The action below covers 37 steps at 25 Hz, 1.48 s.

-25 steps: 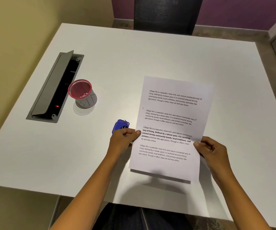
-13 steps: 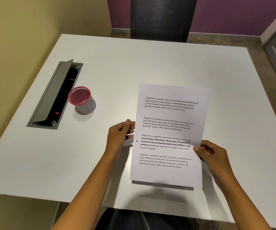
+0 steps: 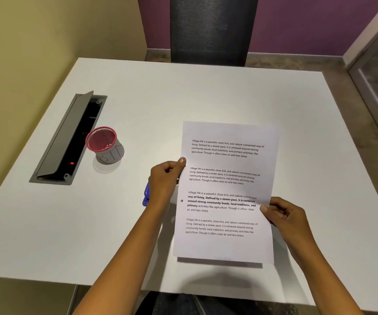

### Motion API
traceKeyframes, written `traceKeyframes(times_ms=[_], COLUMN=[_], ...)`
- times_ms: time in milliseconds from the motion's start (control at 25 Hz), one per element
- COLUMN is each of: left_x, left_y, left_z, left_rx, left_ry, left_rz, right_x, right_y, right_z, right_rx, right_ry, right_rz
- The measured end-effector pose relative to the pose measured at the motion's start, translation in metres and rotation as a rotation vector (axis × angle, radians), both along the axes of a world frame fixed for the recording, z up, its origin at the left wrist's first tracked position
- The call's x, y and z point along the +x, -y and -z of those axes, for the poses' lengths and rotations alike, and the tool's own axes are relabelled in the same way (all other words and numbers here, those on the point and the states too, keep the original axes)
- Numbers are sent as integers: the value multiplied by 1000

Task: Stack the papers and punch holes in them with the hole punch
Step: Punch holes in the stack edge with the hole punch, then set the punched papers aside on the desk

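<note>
A stack of printed white papers (image 3: 226, 192) is held just above the white table (image 3: 206, 92), its shadow showing under the bottom edge. One punched hole shows near the papers' left edge. My left hand (image 3: 165, 178) pinches that left edge with the thumb on top. My right hand (image 3: 283, 214) grips the right edge lower down. The blue hole punch (image 3: 146, 195) lies on the table under my left wrist, mostly hidden.
A red mesh cup (image 3: 103, 142) stands left of the papers. Beside it an open grey cable hatch (image 3: 67, 139) is set into the table near the yellow wall. A dark chair back (image 3: 213, 30) stands at the far edge.
My left hand slid up along the papers' left edge. A punched hole now shows in the margin. The sheets turned a little straighter, and the hole punch shows again beside my wrist.
</note>
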<state>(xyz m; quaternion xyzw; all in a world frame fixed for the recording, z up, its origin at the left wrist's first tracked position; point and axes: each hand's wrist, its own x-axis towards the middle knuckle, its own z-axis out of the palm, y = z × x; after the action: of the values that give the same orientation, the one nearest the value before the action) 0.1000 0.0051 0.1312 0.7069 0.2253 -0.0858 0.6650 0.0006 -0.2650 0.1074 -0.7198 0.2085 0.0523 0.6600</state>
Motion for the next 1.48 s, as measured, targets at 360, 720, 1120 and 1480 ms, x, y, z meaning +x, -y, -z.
traceKeyframes(times_ms=[360,720,1120,1480], left_x=[-12,-20,53,132], left_y=[0,29,123,218], left_z=[2,13,28,61], left_rx=[-58,50,201,221], left_ry=[2,-60,38,-4], left_rz=[9,190,229,295], right_x=[1,12,87,178], right_y=[21,52,131,205], right_z=[-4,-5,1,37], right_rx=[32,-8,-179,-308], right_ry=[-10,-31,-103,-254], right_rz=[69,107,269,413])
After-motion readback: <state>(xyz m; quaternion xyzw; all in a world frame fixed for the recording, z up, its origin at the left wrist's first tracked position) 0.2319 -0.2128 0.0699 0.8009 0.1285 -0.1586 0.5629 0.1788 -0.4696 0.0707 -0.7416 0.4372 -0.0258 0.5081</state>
